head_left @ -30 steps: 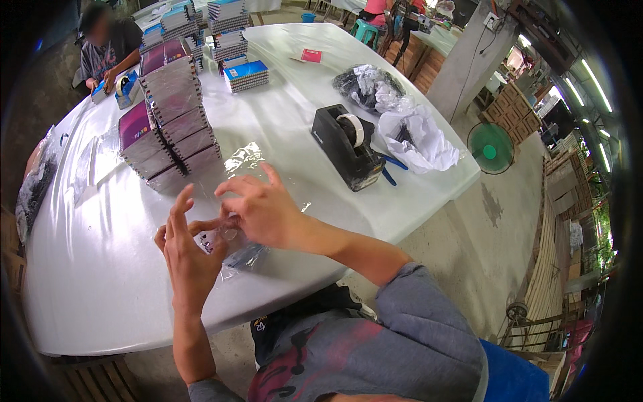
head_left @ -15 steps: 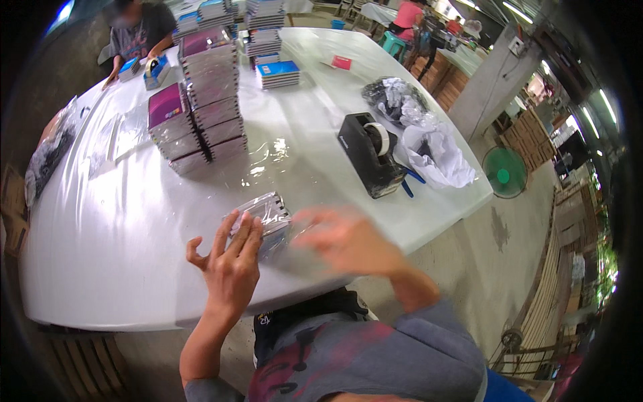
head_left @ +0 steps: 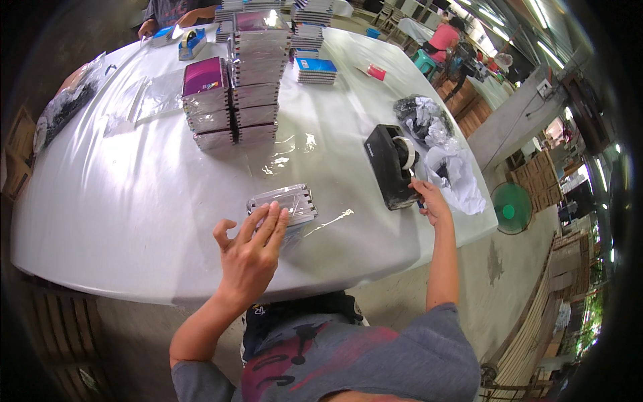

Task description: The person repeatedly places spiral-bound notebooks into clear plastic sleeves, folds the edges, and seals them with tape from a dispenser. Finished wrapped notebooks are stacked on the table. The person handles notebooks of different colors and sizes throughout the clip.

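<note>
Two bare hands work apart over the white, plastic-covered worktop point(head_left: 120, 224). The small, block-shaped pack wrapped in clear, glossy film point(head_left: 298, 199) lies a little in from the middle of the worktop's near edge, with dark binding marks along its right side. Your left hand point(head_left: 252, 260) rests on it, fingers laid over the top and the outermost one crooked away; it presses rather than clamps. Your right hand point(head_left: 435, 206) is at the near end of the black, wedge-shaped tape dispenser point(head_left: 383, 171), toward the worktop's right edge. Its fingertips are close together, but you cannot tell from here whether tape is between them. A tall double stack of purple-covered, film-wrapped notebooks point(head_left: 206, 79) stands beyond the pack, toward the far edge.

The pack looks fairly light and stiff as a block, while its film is probably slippery, thin and easily creased or torn. Best take it by two opposite sides, thumb against fingers, squeezing the firm body; loose film would likely slide or pull askew.
</note>
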Demonstrator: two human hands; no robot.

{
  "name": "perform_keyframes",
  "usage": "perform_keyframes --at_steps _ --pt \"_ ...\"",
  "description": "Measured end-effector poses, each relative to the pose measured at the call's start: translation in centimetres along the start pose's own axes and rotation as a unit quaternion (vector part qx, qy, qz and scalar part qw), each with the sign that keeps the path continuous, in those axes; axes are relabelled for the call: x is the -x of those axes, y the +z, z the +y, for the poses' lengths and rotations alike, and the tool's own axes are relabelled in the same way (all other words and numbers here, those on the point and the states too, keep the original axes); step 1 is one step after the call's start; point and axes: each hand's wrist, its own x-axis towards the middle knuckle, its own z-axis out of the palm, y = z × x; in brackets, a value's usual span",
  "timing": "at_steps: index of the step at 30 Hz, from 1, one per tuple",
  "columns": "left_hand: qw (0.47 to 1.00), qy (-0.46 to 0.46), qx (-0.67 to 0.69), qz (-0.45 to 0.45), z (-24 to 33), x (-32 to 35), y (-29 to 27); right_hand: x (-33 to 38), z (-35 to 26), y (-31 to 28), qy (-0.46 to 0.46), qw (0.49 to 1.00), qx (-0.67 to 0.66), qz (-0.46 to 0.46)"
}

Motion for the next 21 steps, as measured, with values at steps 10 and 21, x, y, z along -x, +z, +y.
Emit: perform_keyframes --at_steps 10,21 --pt "1.0 -0.013 -0.001 0.0 0.2 0.0 -0.2 2.7 2.1 0.8 -0.09 0.934 -0.343 -0.047" --pt "0.999 -0.016 0.033 0.004 0.1 -0.8 -0.4 3.4 7.9 0.3 -0.209 0.915 -0.343 -0.029"
